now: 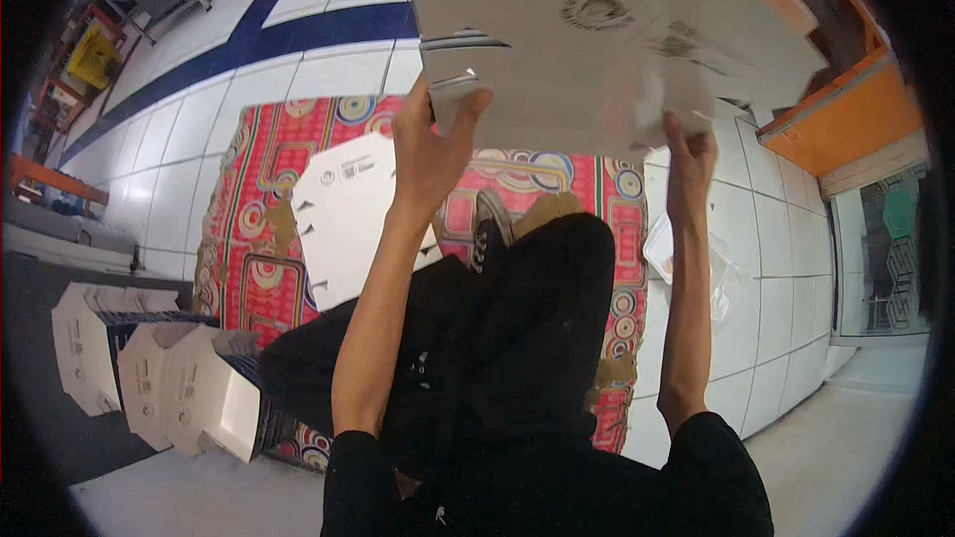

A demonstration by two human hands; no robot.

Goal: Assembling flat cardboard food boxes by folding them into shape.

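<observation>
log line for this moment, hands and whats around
left hand: grips cardboard box edge | right hand: holds same box, raised | flat box blank: on patterned mat | folded boxes: stacked at left

The flat white cardboard sheet [617, 40] you hold up runs off the top edge, and it is smeared with motion blur, so its printed marks cannot be made out. It hides the fingers of your right hand [689, 161] and part of the patterned red mat [259, 239] beyond. Your crossed legs [497, 338] cover the mat's middle and the lower corner of the white sheet [348, 209] lying on it.
</observation>
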